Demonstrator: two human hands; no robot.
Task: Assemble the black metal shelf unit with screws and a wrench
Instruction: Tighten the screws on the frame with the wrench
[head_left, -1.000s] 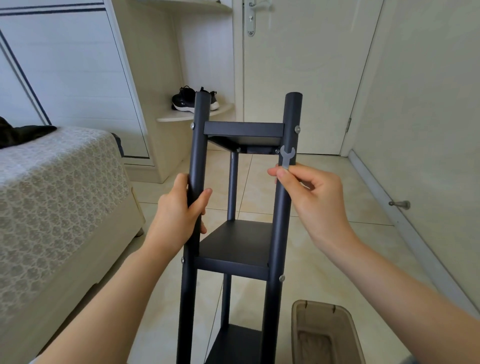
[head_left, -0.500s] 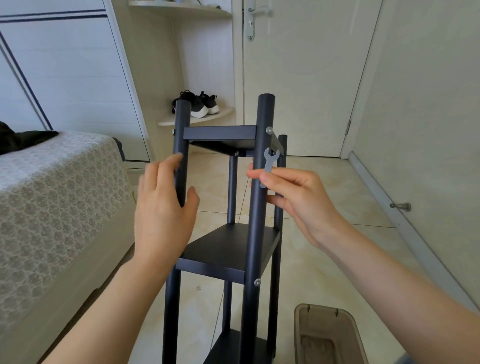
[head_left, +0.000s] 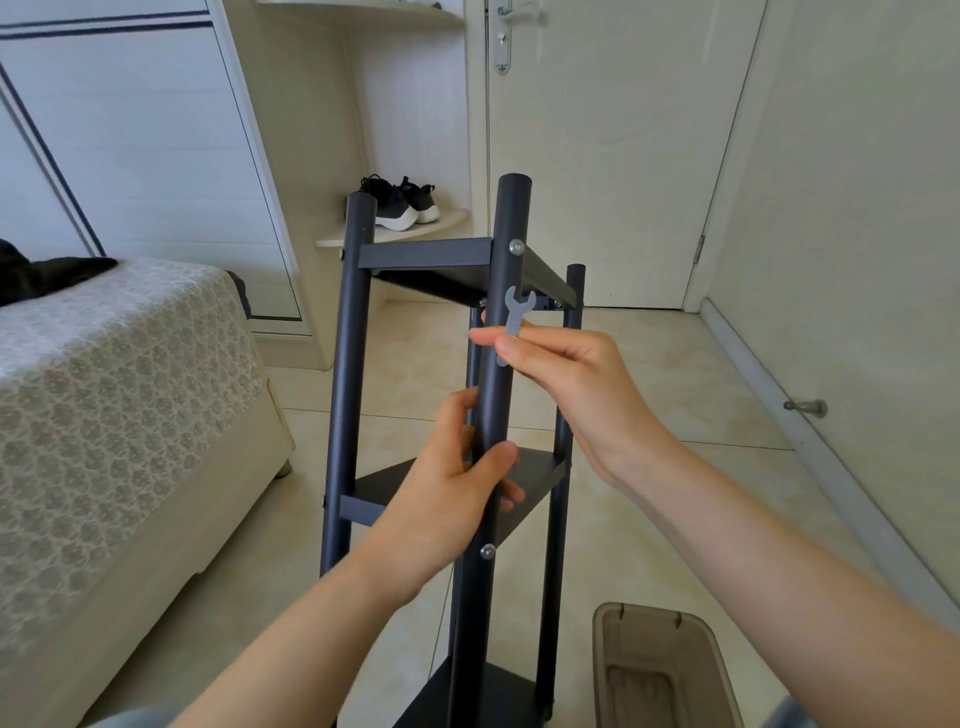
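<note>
- Wraps the left grip (head_left: 447, 483) round the front post (head_left: 511, 218) of the black shelf unit (head_left: 343, 364): fingers curled behind, thumb across the front, just above the middle shelf (head_left: 540, 470).
- Pinches a little grey wrench (head_left: 518, 312) in the right grip (head_left: 566, 374), thumb and forefinger on the handle, open end pointing up, right in front of that same post.
- Keeps the wrench head a bit below the silver screw (head_left: 516, 247) where the top shelf (head_left: 426, 253) meets the post. Not touching it, as far as can be told.
- Shows a second screw (head_left: 487, 552) lower on the post, just under the left grip, at the middle shelf joint.
- Stands upright on the tiled floor (head_left: 649, 415), bottom shelf partly cut off by the frame edge.
- Sits to the right of a bed (head_left: 130, 389) with a patterned cover, and has a brown plastic bin (head_left: 660, 670) near its foot on the right.
- Has black sneakers (head_left: 400, 202) on a corner ledge behind it, plus a closed door (head_left: 597, 156) further back and a metal door stopper (head_left: 808, 408) low on the right wall.
</note>
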